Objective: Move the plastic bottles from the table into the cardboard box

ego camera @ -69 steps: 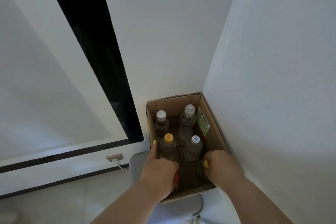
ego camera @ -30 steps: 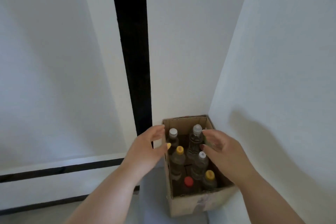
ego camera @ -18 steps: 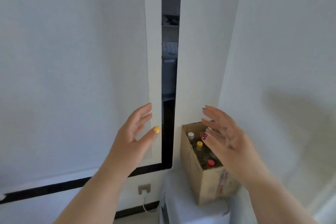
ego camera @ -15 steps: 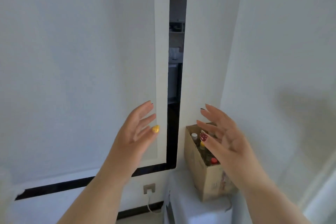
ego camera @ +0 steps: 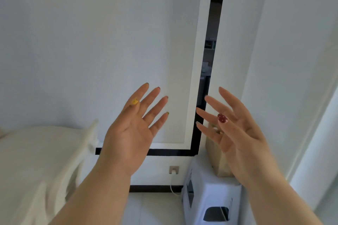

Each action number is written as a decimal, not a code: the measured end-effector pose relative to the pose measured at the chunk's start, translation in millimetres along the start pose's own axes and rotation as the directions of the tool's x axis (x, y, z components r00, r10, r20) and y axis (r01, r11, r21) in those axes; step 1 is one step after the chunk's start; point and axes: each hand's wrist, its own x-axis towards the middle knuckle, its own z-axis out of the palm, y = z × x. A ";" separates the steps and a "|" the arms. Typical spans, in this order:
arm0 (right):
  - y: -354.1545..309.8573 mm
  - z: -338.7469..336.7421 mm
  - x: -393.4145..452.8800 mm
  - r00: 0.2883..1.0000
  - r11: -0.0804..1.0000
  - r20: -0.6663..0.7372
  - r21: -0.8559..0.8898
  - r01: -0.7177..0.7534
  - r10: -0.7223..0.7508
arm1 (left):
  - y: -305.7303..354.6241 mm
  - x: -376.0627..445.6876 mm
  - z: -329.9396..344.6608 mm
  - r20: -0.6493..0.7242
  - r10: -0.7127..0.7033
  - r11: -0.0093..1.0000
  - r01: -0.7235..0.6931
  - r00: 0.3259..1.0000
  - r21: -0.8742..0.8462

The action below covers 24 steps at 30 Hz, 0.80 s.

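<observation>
- The cardboard box [ego camera: 217, 159] stands on a white stool [ego camera: 212, 197] in the room's corner, mostly hidden behind the right hand [ego camera: 236, 133]; its bottles are hidden.
- Both hands are raised, palms facing, fingers spread wide, empty; left hand [ego camera: 131, 131] is well apart from the box.
- Half a second ago the bottle caps showed; now the right hand covers them.
</observation>
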 end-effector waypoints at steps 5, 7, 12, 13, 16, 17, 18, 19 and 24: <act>-37.3 64.5 -81.4 0.997 0.962 0.033 0.265 -0.070 0.064 | 65.5 -103.6 13.9 -0.055 -0.046 0.992 0.039 0.997 -0.118; -50.5 96.6 -109.5 0.994 0.938 0.079 0.334 -0.097 0.075 | 99.1 -141.6 12.8 -0.098 -0.029 0.988 0.014 0.995 -0.152; -79.1 185.4 -170.7 0.983 0.907 0.179 0.407 -0.110 0.039 | 182.2 -231.3 -13.6 -0.152 0.026 0.985 -0.051 0.988 -0.164; -84.4 194.8 -176.5 0.985 0.906 0.166 0.410 -0.108 0.042 | 190.3 -239.8 -17.3 -0.167 0.014 0.987 -0.040 0.986 -0.153; -91.7 256.5 -206.5 0.980 0.912 0.199 0.397 -0.103 0.024 | 241.8 -290.9 -42.6 -0.238 0.046 0.993 -0.071 0.970 -0.098; -93.9 282.2 -219.2 0.974 0.904 0.224 0.413 -0.107 0.012 | 259.9 -310.9 -56.8 -0.246 0.066 0.991 -0.092 0.967 -0.097; -93.4 309.5 -233.1 0.973 0.899 0.232 0.424 -0.112 0.012 | 281.8 -333.0 -71.9 -0.243 0.091 0.988 -0.118 0.966 -0.100; -92.7 335.9 -244.8 0.973 0.896 0.233 0.431 -0.109 0.006 | 302.7 -353.2 -86.6 -0.250 0.103 0.988 -0.128 0.963 -0.085; -82.2 467.7 -308.7 0.969 0.861 0.248 0.492 -0.127 0.001 | 405.1 -454.7 -165.9 -0.284 0.180 0.976 -0.134 0.942 0.174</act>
